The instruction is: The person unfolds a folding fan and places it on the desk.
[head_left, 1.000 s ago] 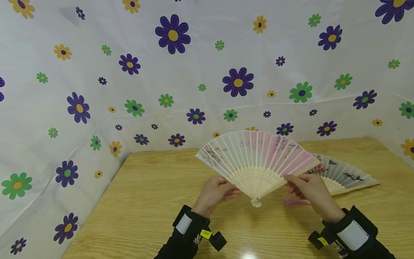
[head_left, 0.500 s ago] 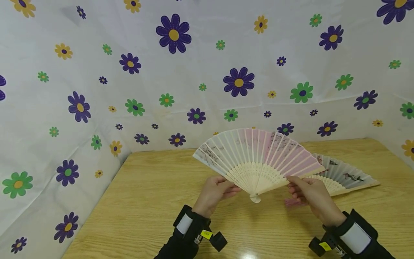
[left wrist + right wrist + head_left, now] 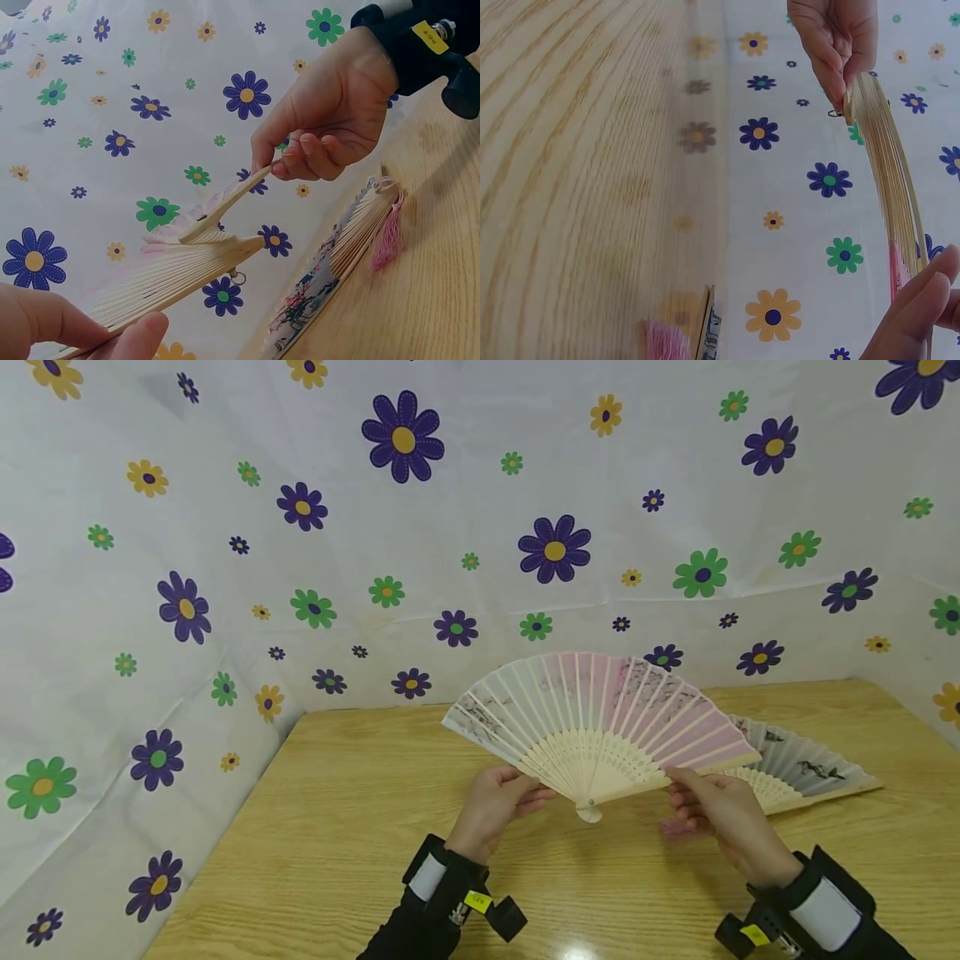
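Note:
A spread folding fan [image 3: 592, 693], pale on one side and pink on the other with dark printed branches, is held up above the table between both hands. My left hand [image 3: 497, 806] pinches its left outer rib between thumb and fingers. On the opposite side, my right hand [image 3: 716, 814] grips the right outer rib, thumb on top. The fan's pivot end [image 3: 589, 812] points down towards me between the hands. From the side, the left wrist view shows the stacked bamboo ribs [image 3: 180, 277], with a small metal ring [image 3: 238, 277] near the pivot.
A second open fan [image 3: 832, 770], grey-white with printed flowers and birds, lies on the wooden table [image 3: 337, 827] at the right, partly behind the held fan. Its pink tassel [image 3: 388, 240] lies beside it. A flower-printed white cloth [image 3: 450, 510] stands behind the table.
The held fan has spread slightly wider, its right edge swinging outward and lower. Its pivot end has risen a little. Both hands keep their grip; the second fan stays in place.

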Tool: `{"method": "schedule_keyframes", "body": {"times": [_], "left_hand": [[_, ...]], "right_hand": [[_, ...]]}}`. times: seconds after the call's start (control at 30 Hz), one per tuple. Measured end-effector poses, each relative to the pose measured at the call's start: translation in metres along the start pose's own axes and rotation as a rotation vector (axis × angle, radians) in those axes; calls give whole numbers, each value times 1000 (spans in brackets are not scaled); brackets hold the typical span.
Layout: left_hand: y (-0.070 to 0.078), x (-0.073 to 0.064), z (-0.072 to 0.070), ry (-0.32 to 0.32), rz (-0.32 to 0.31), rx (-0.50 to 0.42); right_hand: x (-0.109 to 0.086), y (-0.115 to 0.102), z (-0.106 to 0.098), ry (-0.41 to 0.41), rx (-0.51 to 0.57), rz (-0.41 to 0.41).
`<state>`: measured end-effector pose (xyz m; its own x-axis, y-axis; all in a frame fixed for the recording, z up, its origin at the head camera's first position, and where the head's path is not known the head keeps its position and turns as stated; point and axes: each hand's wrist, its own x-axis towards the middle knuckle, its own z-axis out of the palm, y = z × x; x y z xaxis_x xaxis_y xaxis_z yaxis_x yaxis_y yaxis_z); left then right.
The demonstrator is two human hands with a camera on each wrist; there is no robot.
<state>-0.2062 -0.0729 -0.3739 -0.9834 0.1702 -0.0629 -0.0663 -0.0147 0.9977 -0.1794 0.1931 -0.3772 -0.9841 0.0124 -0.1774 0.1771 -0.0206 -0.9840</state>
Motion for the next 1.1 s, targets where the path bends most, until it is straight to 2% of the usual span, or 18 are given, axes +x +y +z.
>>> {"method": "schedule_keyframes", "body": {"times": [0.33,0.63,0.83,1.1], "left_hand": [[0,1,-1,14,-16,-23],[-1,1,-1,30,-29,-78],[-4,-1,2,36,-50,-131],[-4,1,2,44,-45,-192]], "right_hand": [[0,0,1,5,30,-21],[-1,1,2,16,43,7],[-3,4,5,57,112,44],[-1,5,10,85,214,10]]}}
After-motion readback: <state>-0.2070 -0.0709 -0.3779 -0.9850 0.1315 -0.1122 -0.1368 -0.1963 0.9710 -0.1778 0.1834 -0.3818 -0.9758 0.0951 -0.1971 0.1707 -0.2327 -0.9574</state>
